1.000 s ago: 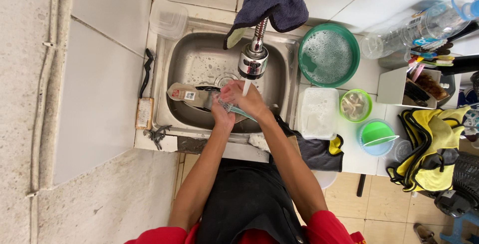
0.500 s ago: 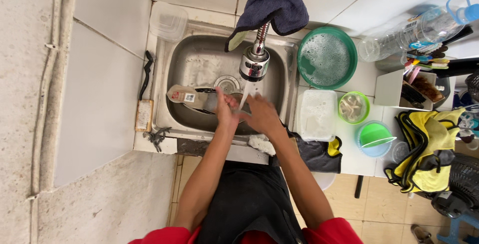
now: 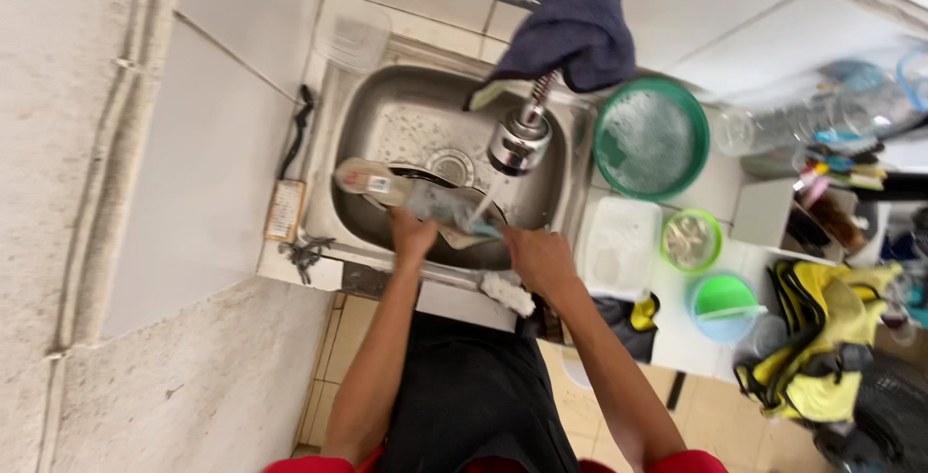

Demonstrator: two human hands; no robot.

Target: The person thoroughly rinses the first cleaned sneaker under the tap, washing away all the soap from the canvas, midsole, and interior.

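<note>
Now I rinse the clear bottle (image 3: 406, 193) under the tap (image 3: 519, 140), left hand (image 3: 414, 234) gripping it, right hand (image 3: 538, 256) fingers pressed together; next, I judge, turning it needs care.

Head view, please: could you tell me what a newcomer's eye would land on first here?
Both hands meet in the steel sink under the tap's running water: the left hand and right hand hold a clear bottle. A dark blue cloth hangs over the tap, and a green basin sits right of the sink.
</note>
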